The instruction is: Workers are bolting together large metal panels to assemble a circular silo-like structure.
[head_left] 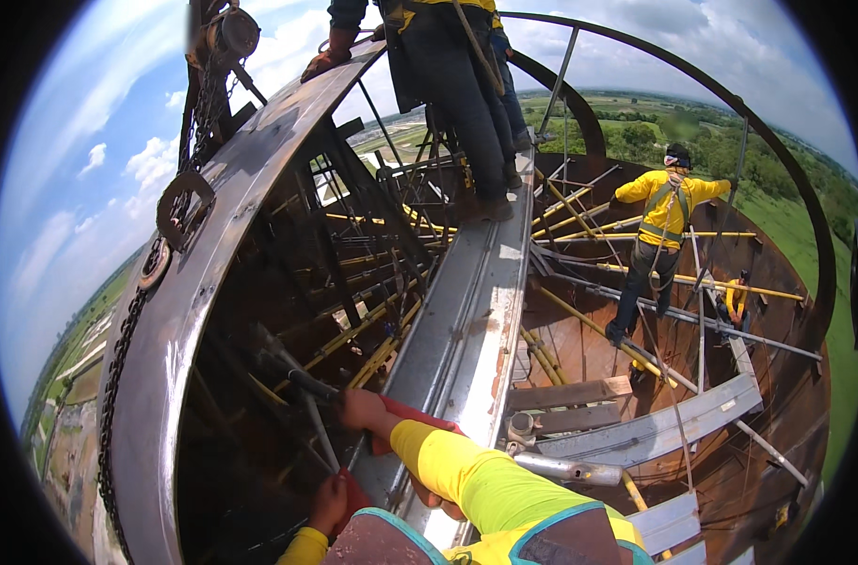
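My right hand [361,411], its arm in a yellow sleeve, is closed around the end of a dark bar [311,382], which reaches left into the shadowed framework. My left hand [329,502] is lower and nearer, fingers curled at the lower end of a thin grey rod [320,428]. Red material [415,414] shows by my right wrist, and more beside my left hand. Both hands are left of a long grey metal plank [462,311]. Some skin-toned fingers or a similar shape show below my right arm; I cannot tell whose.
A person [462,94] stands on the plank's far end, with another behind. A harnessed worker [669,207] stands on pipes at right. A curved steel plate [203,273] with a chain [118,395] rises at left. Yellow pipes [579,311] cross the rusty round shell. Timber [570,393] lies nearby.
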A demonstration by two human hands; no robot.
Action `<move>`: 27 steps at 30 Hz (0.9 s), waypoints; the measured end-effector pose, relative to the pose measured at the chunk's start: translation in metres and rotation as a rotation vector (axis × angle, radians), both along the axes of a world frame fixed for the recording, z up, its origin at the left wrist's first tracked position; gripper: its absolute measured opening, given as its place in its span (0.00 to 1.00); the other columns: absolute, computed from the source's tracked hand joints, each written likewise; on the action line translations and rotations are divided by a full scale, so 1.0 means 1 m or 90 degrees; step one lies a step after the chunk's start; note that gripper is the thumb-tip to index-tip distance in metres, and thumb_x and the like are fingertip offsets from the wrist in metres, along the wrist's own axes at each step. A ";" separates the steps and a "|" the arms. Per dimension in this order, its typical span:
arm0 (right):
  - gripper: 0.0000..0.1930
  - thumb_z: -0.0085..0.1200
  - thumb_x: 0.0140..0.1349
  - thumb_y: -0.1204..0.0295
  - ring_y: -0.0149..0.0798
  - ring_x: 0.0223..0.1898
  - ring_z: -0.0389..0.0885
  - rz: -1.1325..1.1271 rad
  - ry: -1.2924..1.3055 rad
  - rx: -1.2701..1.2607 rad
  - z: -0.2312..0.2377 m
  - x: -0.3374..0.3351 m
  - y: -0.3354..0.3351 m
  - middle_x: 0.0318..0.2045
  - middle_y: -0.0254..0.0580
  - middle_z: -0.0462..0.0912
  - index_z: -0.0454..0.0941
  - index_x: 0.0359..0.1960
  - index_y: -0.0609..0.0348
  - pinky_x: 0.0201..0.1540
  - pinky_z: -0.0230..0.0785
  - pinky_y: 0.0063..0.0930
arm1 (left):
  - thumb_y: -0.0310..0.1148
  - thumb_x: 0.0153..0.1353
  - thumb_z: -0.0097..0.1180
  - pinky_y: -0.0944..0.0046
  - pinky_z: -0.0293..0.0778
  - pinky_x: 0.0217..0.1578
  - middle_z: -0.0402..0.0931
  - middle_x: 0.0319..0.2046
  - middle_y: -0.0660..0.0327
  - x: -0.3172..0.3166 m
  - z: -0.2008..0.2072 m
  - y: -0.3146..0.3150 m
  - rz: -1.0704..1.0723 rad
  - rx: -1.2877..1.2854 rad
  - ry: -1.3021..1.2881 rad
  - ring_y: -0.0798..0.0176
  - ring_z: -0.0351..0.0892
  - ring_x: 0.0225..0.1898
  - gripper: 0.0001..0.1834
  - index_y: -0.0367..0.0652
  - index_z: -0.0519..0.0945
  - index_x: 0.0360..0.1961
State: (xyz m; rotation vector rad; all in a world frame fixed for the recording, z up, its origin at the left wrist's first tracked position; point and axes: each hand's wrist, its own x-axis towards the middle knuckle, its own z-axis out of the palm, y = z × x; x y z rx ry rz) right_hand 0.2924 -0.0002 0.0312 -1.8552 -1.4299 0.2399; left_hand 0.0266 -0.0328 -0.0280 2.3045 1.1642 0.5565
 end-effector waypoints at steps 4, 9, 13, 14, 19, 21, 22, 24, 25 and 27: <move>0.19 0.54 0.67 0.56 0.63 0.40 0.88 0.040 0.027 0.016 0.017 -0.009 0.000 0.36 0.60 0.88 0.86 0.38 0.62 0.45 0.81 0.56 | 0.47 0.76 0.45 0.37 0.75 0.49 0.82 0.43 0.33 -0.001 0.031 -0.017 0.031 -0.036 0.069 0.25 0.80 0.50 0.24 0.34 0.82 0.45; 0.18 0.54 0.65 0.58 0.63 0.40 0.88 0.030 0.061 0.028 0.014 -0.011 0.005 0.36 0.60 0.88 0.86 0.37 0.62 0.46 0.80 0.56 | 0.44 0.77 0.44 0.38 0.75 0.48 0.81 0.42 0.32 -0.006 0.027 -0.006 -0.011 -0.014 0.047 0.25 0.79 0.49 0.23 0.33 0.82 0.44; 0.15 0.55 0.62 0.62 0.61 0.40 0.89 0.028 0.072 0.029 0.009 -0.008 0.006 0.36 0.59 0.89 0.88 0.35 0.62 0.45 0.81 0.54 | 0.43 0.77 0.43 0.39 0.74 0.48 0.80 0.44 0.31 0.000 0.035 -0.012 -0.033 -0.025 0.044 0.25 0.79 0.50 0.23 0.33 0.81 0.44; 0.16 0.54 0.62 0.62 0.62 0.39 0.89 0.021 0.080 0.027 0.005 -0.006 0.006 0.35 0.59 0.89 0.88 0.36 0.61 0.45 0.81 0.55 | 0.43 0.77 0.43 0.39 0.74 0.48 0.80 0.44 0.31 0.001 0.034 -0.012 -0.039 -0.026 0.053 0.25 0.79 0.50 0.23 0.33 0.81 0.44; 0.16 0.54 0.63 0.61 0.62 0.38 0.88 0.046 0.067 0.030 0.009 -0.014 0.008 0.34 0.59 0.88 0.87 0.37 0.61 0.45 0.81 0.56 | 0.46 0.78 0.41 0.39 0.74 0.50 0.81 0.46 0.33 -0.011 0.028 -0.007 -0.019 -0.033 0.074 0.26 0.78 0.51 0.25 0.34 0.82 0.47; 0.16 0.55 0.63 0.60 0.62 0.38 0.89 0.031 0.066 0.023 0.006 -0.014 0.009 0.34 0.60 0.88 0.88 0.36 0.61 0.44 0.81 0.56 | 0.47 0.78 0.40 0.39 0.74 0.51 0.81 0.46 0.33 -0.011 0.027 -0.008 -0.014 -0.035 0.081 0.26 0.78 0.51 0.25 0.34 0.82 0.47; 0.16 0.55 0.63 0.60 0.62 0.38 0.89 0.030 0.070 0.022 0.004 -0.013 0.010 0.34 0.60 0.88 0.88 0.36 0.61 0.44 0.81 0.56 | 0.47 0.78 0.40 0.39 0.74 0.52 0.81 0.46 0.34 -0.010 0.028 -0.009 -0.009 -0.036 0.083 0.26 0.78 0.52 0.26 0.35 0.82 0.47; 0.16 0.55 0.63 0.60 0.61 0.37 0.89 0.018 0.064 0.029 0.002 -0.011 0.012 0.33 0.59 0.88 0.88 0.35 0.61 0.43 0.81 0.55 | 0.47 0.79 0.40 0.39 0.74 0.52 0.81 0.46 0.33 -0.009 0.025 -0.008 -0.010 -0.030 0.081 0.26 0.78 0.52 0.26 0.34 0.82 0.47; 0.16 0.55 0.63 0.60 0.61 0.37 0.89 0.020 0.067 0.026 0.001 -0.011 0.012 0.33 0.59 0.88 0.88 0.35 0.61 0.43 0.81 0.55 | 0.47 0.79 0.41 0.40 0.74 0.51 0.81 0.46 0.33 -0.009 0.023 -0.007 -0.011 -0.021 0.076 0.26 0.78 0.52 0.26 0.34 0.82 0.47; 0.16 0.55 0.63 0.60 0.61 0.36 0.89 0.009 0.042 0.042 0.002 -0.009 0.011 0.32 0.58 0.88 0.88 0.35 0.59 0.42 0.82 0.55 | 0.46 0.79 0.41 0.40 0.74 0.51 0.81 0.45 0.33 -0.009 0.019 -0.004 -0.021 -0.021 0.059 0.26 0.78 0.51 0.25 0.33 0.82 0.46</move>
